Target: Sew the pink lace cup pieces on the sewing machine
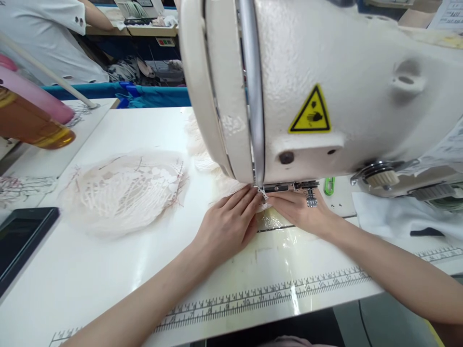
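My left hand (226, 221) lies over the pale pink lace fabric (227, 187), fingers stretched forward and close together beside the presser foot (262, 193) of a white sewing machine (347, 82). On the other side of the foot, my right hand (307, 212) reaches in beneath the machine arm. Its fingers are extended and touch the fabric edge near the needle. The machine hides part of the right fingers and the fabric behind its head.
More lace fabric (130, 193) with loose threads lies at left, near a dark phone (25, 241). Bottles (32, 120) stand beyond it. A printed ruler (249, 301) runs along the front edge. White cloth (394, 217) lies at right. A person in white (47, 38) is across the way.
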A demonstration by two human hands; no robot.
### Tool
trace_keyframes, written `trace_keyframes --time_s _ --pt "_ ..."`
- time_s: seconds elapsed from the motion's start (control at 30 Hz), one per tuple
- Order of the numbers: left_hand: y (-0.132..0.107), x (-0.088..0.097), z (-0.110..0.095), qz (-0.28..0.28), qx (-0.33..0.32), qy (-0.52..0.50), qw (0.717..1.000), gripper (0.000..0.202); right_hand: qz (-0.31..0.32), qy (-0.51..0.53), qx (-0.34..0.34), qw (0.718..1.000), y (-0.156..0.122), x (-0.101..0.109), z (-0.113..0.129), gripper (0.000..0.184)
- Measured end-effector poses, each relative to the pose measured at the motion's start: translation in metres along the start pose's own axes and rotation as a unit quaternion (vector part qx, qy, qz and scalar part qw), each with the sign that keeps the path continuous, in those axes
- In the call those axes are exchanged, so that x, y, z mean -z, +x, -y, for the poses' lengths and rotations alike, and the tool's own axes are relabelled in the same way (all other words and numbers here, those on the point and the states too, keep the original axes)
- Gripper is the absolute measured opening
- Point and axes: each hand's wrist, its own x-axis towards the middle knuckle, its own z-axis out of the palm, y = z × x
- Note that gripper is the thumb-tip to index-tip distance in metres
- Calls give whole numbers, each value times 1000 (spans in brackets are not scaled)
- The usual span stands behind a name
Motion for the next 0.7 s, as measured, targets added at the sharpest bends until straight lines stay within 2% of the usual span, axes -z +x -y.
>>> trace_keyframes --time_s 0.17,0.33,0.47,0.6,0.7 --pt "1 0 0 4 -1 -9 1000 37 25 62 -11 998 0 -3 -5 33" --pt "1 0 -1 14 0 -21 1000 36 25 117 -26 993 1 -7 -10 31" --pt "1 0 -3 -14 -36 -34 999 31 49 130 -44 989 2 -10 -11 29" --pt "0 2 -2 -8 -64 -53 996 26 52 98 -39 993 2 -5 -6 27" --pt "0 3 0 -2 -52 -50 997 28 31 15 -8 999 1 -2 -3 21"
